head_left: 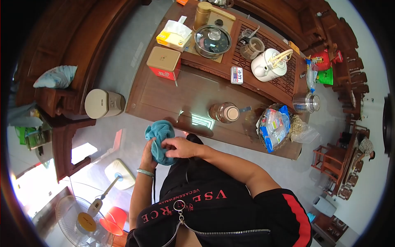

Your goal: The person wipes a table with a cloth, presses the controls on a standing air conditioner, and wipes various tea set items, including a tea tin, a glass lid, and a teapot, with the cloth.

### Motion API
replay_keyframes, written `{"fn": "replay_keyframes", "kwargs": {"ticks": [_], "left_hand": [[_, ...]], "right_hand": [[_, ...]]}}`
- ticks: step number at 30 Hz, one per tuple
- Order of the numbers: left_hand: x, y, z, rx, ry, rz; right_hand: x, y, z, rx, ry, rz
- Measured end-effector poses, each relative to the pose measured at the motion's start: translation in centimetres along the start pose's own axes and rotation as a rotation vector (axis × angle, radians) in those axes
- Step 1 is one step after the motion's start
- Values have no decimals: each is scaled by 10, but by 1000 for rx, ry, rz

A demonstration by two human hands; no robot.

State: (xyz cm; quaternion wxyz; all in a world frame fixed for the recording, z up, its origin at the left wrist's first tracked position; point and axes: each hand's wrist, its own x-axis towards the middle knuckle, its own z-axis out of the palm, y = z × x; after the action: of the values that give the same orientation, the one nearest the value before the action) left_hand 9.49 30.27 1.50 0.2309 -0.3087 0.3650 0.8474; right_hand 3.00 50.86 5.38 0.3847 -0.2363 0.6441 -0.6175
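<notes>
A bunched teal cloth (161, 131) is held in front of my body, just off the table's near edge. My left hand (148, 155), with a pale bangle at its wrist, is wrapped round the cloth from the left. From the right, my right hand (180, 147) reaches across with bent fingers that grip the cloth's side. Part of my left fingers is hidden behind the fabric. Closest on the glossy wooden table (160, 99) are a red tin box (164, 64) and a lidded glass jar (225, 112).
A tea tray (284, 88) carries a white kettle (268, 66). Nearby are a glass-lidded pot (212, 41), a tissue box (174, 36) and a basket with a blue-and-white packet (275, 125). A fan (84, 222) and a bin (103, 103) stand at left. Another person (366, 146) is far right.
</notes>
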Motion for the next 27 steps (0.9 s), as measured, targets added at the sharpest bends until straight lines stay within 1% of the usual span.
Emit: {"fn": "replay_keyframes", "kwargs": {"ticks": [1,2,3,5,6,7,9,11,13,14,15,17,18,20,21,22,25,27], "left_hand": [[0,2,-6,42,5,24],[-5,-3,-10,-43,114,36],[-14,-2,-9,-28,116,57],[-28,-2,-8,-5,117,96],[-36,-2,-9,-136,119,88],[-43,-7,-14,-167,126,57],[-57,-14,-29,-223,142,2],[-67,-22,-40,-173,164,-25],[-83,-24,-40,-84,240,-11],[-84,-33,-51,-70,266,-9],[-86,-41,-61,-94,233,13],[-98,-40,-55,-61,299,36],[-102,-41,-57,-83,293,26],[-108,-45,-62,-57,298,65],[-111,-48,-65,-46,298,79],[-112,-53,-71,-56,301,91],[-122,-59,-77,-82,359,86],[-130,-62,-76,-122,385,131]], "right_hand": [[-8,-9,1,-124,-13,-84],[-20,-19,-4,-229,82,-128],[-36,-31,-16,-335,178,-175],[-71,-42,-47,-184,421,-11],[-93,-27,-66,-106,556,120],[-114,-31,-86,-409,635,115],[-152,-22,-113,-907,719,182],[-159,-33,-118,-868,870,312],[-141,-57,-116,-1137,800,254],[-129,-63,-115,-1266,765,211],[-122,-55,-117,-1261,672,288],[-114,-29,-137,-1258,477,432],[-106,-28,-141,-1274,473,361],[-94,-25,-146,-1248,413,371],[-86,-31,-143,-1237,382,382],[-76,-36,-137,-1252,366,318],[-33,-58,-122,-1235,318,221],[5,-75,-112,-1211,243,209]]}}
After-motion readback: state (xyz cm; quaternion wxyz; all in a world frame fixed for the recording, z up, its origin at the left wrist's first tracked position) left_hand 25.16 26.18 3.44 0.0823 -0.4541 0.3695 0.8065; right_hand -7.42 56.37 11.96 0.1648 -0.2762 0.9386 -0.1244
